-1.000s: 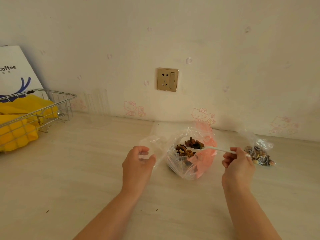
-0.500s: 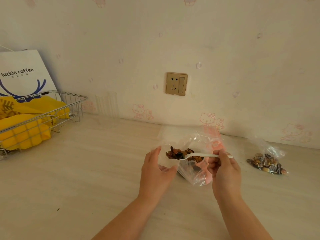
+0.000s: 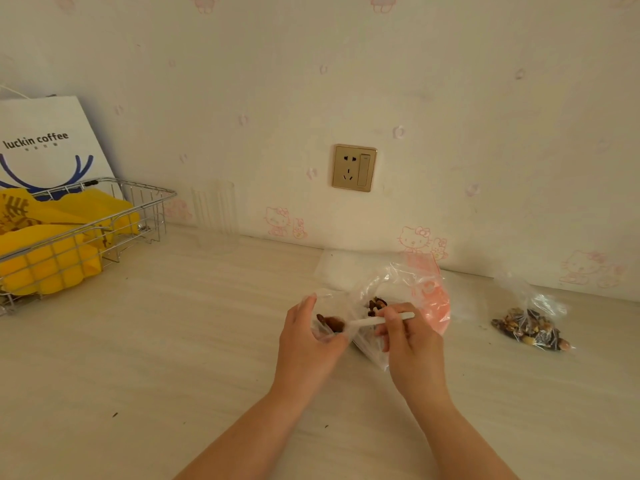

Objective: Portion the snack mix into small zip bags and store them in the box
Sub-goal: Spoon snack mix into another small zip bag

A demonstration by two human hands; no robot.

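My left hand (image 3: 308, 344) holds a small clear zip bag (image 3: 323, 315) open at its mouth, just above the table. My right hand (image 3: 412, 344) pinches a white plastic spoon (image 3: 375, 321), and the spoon's bowl reaches into that small bag with brown snack pieces (image 3: 330, 322) in it. Behind the hands lies the large clear and pink bag of snack mix (image 3: 426, 299), its mouth open and dark pieces showing inside. A filled small bag of mix (image 3: 530, 329) lies on the table to the right. No box is plainly visible.
A wire basket (image 3: 138, 216) with yellow items stands at the left, a white paper bag (image 3: 45, 143) behind it against the wall. A clear glass (image 3: 216, 216) stands by the wall. Flat clear bags (image 3: 337, 268) lie behind the snack bag. A wall socket (image 3: 354, 168) is above.
The spoon lifted a load out of the large bag and moved left into the small bag in my left hand. Both hands came closer together, and the view shifted.
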